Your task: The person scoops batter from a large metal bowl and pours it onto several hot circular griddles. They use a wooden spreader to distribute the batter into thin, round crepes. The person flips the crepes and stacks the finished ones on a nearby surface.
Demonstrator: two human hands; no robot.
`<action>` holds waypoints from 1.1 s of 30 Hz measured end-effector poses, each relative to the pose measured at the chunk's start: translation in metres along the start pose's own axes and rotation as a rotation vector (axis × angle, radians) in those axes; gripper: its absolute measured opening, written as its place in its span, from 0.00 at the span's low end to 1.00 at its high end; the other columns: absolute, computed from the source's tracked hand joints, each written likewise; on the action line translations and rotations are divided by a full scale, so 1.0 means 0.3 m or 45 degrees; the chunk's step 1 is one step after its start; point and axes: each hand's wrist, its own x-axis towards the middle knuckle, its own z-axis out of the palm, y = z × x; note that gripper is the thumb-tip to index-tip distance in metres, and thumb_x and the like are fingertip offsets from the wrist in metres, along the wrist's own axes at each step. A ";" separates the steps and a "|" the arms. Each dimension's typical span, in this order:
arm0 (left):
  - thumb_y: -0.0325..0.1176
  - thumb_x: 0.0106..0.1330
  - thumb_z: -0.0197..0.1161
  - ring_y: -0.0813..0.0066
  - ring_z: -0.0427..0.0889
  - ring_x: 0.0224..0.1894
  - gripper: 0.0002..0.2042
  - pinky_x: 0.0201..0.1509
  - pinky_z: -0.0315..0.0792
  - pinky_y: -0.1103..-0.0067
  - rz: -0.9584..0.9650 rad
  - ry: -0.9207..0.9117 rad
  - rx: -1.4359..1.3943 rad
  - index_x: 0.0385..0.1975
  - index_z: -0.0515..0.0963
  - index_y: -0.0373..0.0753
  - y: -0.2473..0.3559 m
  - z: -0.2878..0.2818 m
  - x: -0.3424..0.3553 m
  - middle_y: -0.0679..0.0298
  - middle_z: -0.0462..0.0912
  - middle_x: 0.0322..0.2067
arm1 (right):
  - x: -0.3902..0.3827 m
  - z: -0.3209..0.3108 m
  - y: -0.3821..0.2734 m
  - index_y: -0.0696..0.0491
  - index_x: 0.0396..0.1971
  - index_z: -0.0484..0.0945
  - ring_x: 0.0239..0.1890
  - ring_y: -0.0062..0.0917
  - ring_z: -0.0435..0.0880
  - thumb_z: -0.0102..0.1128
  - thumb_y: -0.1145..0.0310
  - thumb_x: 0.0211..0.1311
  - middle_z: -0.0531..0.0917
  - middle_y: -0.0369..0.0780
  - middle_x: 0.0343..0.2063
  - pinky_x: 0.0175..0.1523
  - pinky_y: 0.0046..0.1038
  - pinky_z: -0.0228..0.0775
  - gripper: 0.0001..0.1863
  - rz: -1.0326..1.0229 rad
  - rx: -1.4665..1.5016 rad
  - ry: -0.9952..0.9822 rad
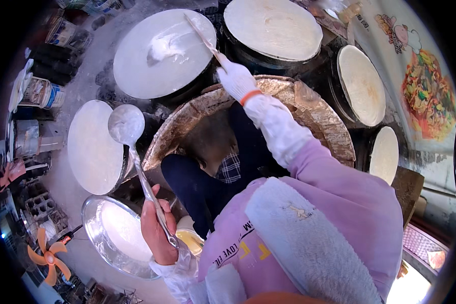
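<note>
My bare left hand grips the long metal handle of a ladle, whose batter-coated bowl is raised beside the left round griddle. My right hand, in a white glove, holds a thin wooden spreader over the top-left griddle, where a thicker white patch of batter lies on a pale round layer. A metal basin of white batter sits left of my left hand. A yellow-bottomed container is partly hidden behind that hand.
More griddles with pale crepes curve around a papered ring surrounding my legs. An orange fan, buckets and blocks stand at left. A food-printed panel and wooden board are at right.
</note>
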 end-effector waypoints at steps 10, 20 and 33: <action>0.34 0.78 0.47 0.87 0.68 0.13 0.19 0.13 0.63 0.89 -0.062 -0.018 -0.189 0.62 0.66 0.31 0.016 0.074 0.142 0.66 0.76 0.31 | 0.128 0.048 -0.052 0.43 0.60 0.72 0.38 0.51 0.83 0.47 0.63 0.66 0.84 0.53 0.32 0.44 0.50 0.76 0.22 -0.023 -0.082 -0.019; 0.34 0.77 0.48 0.86 0.66 0.15 0.16 0.16 0.61 0.88 -0.014 -0.096 -0.051 0.59 0.69 0.34 0.053 0.131 0.388 0.68 0.76 0.31 | 0.321 0.094 -0.104 0.47 0.59 0.74 0.41 0.50 0.83 0.49 0.59 0.66 0.85 0.52 0.38 0.49 0.48 0.75 0.23 -0.274 -0.216 -0.328; 0.37 0.76 0.51 0.81 0.71 0.17 0.09 0.20 0.66 0.84 0.065 -0.185 0.263 0.39 0.71 0.38 0.054 0.221 0.758 0.65 0.77 0.26 | -0.136 0.079 0.107 0.47 0.62 0.74 0.48 0.47 0.83 0.51 0.58 0.69 0.84 0.54 0.45 0.54 0.38 0.74 0.23 -0.207 0.442 -0.018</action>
